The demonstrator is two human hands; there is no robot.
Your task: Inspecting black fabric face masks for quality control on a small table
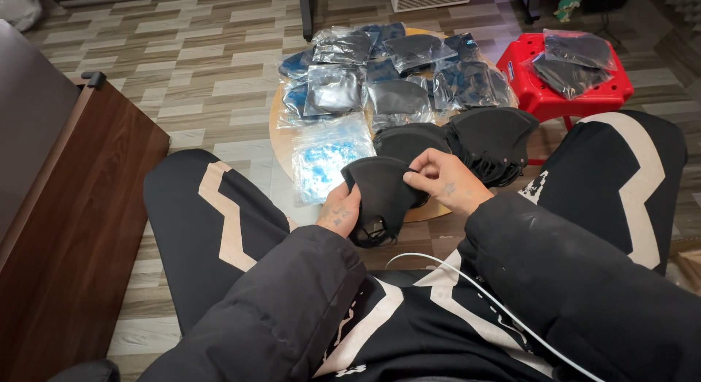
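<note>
A black face mask (382, 196), folded and matte with ear loops hanging below, is pinched between both grips above the lap. Beyond the grips, stacked black masks (482, 144) crowd the round desk (281, 144). Left hand (339, 214) is curled underneath; right hand (445, 181) is clenched on the upper edge.

A single head-worn camera looks steeply down and forward from the seated person's own eye level, close over lap and hands, taking in the low round wooden table (281, 144), the red plastic stool (544, 97) and striped plank floor (190, 68) beyond
</note>
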